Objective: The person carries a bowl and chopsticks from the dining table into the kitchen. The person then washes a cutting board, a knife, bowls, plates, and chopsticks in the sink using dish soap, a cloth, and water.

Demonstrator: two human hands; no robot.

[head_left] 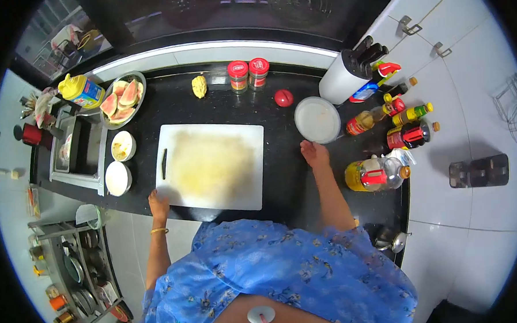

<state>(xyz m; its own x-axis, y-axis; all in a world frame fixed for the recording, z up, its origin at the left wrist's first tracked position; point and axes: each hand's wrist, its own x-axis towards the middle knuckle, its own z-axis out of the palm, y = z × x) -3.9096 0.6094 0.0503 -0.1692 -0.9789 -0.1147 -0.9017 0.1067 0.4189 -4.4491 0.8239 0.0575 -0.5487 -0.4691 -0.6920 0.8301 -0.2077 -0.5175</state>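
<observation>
A white cutting board (215,166) with a blurred yellowish patch lies on the black counter, its slotted handle to the left. My left hand (158,204) is at the board's lower left corner, by the counter's front edge. Its fingers look loosely extended, and I cannot tell whether they touch the board. To the right, my right hand (315,154) reaches up to the near rim of a round, whitish plastic container (317,119). Those fingers are stretched out, seemingly touching the rim without wrapping round it. Just left of the container sits a red round object (283,97), perhaps an onion or tomato.
Left of the board stand two white bowls (118,178), a plate of watermelon slices (120,102) and a sink (85,149). Two red-lidded jars (248,74) and a yellow lump (199,87) are at the back. A knife block (347,77) and several bottles (377,174) line the right.
</observation>
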